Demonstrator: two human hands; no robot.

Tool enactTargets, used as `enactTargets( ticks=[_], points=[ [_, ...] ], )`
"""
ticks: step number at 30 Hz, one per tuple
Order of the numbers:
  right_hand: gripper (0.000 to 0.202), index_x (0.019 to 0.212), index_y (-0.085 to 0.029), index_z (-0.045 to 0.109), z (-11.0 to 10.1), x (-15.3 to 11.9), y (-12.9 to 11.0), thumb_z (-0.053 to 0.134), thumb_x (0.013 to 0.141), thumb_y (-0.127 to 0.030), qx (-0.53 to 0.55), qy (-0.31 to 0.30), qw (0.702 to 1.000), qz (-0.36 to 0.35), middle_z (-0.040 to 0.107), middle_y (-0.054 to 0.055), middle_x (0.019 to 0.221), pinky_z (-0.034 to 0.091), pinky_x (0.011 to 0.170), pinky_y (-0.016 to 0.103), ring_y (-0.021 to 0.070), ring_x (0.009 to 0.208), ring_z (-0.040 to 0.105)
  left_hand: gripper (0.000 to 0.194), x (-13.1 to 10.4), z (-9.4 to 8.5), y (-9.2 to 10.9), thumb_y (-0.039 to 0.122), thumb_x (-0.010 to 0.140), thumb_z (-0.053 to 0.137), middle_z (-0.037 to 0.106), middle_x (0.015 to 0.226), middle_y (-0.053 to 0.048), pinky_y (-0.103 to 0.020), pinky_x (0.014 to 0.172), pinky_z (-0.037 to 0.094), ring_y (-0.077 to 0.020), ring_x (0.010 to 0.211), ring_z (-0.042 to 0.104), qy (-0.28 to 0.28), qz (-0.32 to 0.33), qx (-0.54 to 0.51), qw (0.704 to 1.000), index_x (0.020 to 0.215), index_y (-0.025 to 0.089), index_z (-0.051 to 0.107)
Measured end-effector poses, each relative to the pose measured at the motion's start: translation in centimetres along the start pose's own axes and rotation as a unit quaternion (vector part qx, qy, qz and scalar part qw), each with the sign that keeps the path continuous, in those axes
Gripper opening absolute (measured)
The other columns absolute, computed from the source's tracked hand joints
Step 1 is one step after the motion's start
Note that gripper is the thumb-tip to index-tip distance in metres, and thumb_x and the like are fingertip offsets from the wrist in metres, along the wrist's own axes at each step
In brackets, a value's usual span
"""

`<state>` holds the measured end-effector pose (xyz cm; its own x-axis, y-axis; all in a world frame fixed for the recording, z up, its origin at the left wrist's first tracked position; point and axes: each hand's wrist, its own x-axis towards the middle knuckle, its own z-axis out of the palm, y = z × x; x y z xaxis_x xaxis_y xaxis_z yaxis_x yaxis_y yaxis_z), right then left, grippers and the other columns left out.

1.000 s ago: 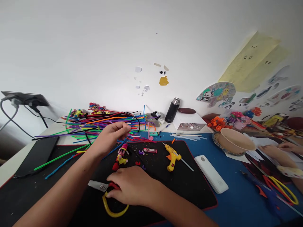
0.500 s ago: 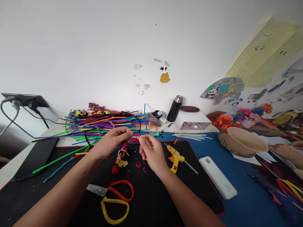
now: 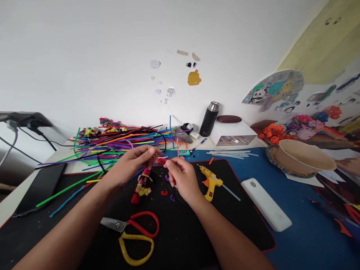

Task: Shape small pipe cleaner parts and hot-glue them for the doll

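Note:
My left hand (image 3: 137, 161) is raised over the back of the black mat, fingers bent toward the thumb; whether anything is between them is too small to tell. Close by on its right, my right hand (image 3: 181, 176) has thumb and index finger pinched together on something I cannot make out. A small gap separates the two hands. Below my left hand lies a pink, yellow and red fuzzy figure (image 3: 142, 185). A red curled piece (image 3: 164, 193) and a purple curled piece (image 3: 172, 197) lie on the mat between my forearms. Red-and-yellow-handled scissors (image 3: 137, 236) lie nearer me.
Many coloured pipe cleaners (image 3: 123, 140) are heaped at the back left. A yellow glue gun (image 3: 210, 182), white power bank (image 3: 266, 204), black flask (image 3: 209, 119), white box (image 3: 233, 137) and beige bowl (image 3: 305, 157) stand or lie rightward. Another person's hand (image 3: 348, 165) shows at the right edge.
My left hand has opened up slightly and drawn away from my right fingertips; the pale piece seen between them is no longer visible. The view has shifted a little.

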<state>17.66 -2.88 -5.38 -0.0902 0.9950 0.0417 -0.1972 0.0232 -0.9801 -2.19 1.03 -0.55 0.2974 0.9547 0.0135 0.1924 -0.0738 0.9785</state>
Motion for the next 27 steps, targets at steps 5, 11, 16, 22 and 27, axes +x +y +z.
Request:
enactTargets(
  ticks=[5,11,16,22,27],
  points=[
    [0.042,0.079,-0.020,0.069,-0.6,-0.2,-0.2,0.080,0.086,-0.060,0.086,-0.022,0.995,0.053,0.043,-0.011,0.044,0.023,0.038,0.022,0.0073,0.035,0.037,0.049,-0.4,-0.5,0.0,0.058,0.083,0.091,0.082,0.108,-0.008,-0.034,0.086,0.060,-0.0243,0.097,0.074,-0.025,0.048,0.024,0.998,0.114,0.022,0.082],
    [0.041,0.076,-0.019,0.068,-0.4,-0.5,-0.3,0.084,0.083,-0.057,0.150,-0.049,0.984,0.086,0.039,-0.012,0.044,0.018,0.038,0.022,0.0056,0.034,0.033,0.034,-0.8,-0.2,0.2,0.054,0.091,0.084,0.083,0.106,-0.006,-0.031,0.089,0.059,-0.0231,0.098,0.076,-0.042,0.106,0.154,0.981,0.105,0.023,0.084],
    [0.043,0.075,-0.019,0.068,-0.4,-0.5,-0.3,0.083,0.083,-0.059,0.158,-0.060,0.982,0.082,0.042,-0.011,0.046,0.018,0.038,0.022,0.0056,0.035,0.034,0.038,-1.0,0.4,0.4,0.058,0.092,0.083,0.083,0.097,-0.006,-0.030,0.083,0.058,-0.0226,0.089,0.076,-0.014,0.116,0.172,0.978,0.099,0.021,0.084],
    [0.048,0.087,-0.020,0.069,-0.5,-0.7,-0.3,0.076,0.091,-0.068,0.103,-0.057,0.993,0.026,0.052,-0.009,0.052,0.025,0.039,0.023,0.0075,0.037,0.042,0.037,-0.8,0.9,0.3,0.056,0.090,0.085,0.080,0.089,-0.005,-0.028,0.077,0.056,-0.0200,0.083,0.072,-0.005,0.084,0.096,0.992,0.092,0.020,0.081],
    [0.043,0.088,-0.020,0.069,-0.4,-0.8,-0.3,0.074,0.094,-0.063,0.038,-0.027,0.999,-0.014,0.052,-0.009,0.052,0.031,0.043,0.024,0.0078,0.039,0.044,0.039,-0.6,1.2,0.1,0.057,0.087,0.088,0.078,0.087,-0.005,-0.027,0.076,0.054,-0.0191,0.081,0.068,-0.018,0.050,0.063,0.997,0.092,0.018,0.081]
  ],
)
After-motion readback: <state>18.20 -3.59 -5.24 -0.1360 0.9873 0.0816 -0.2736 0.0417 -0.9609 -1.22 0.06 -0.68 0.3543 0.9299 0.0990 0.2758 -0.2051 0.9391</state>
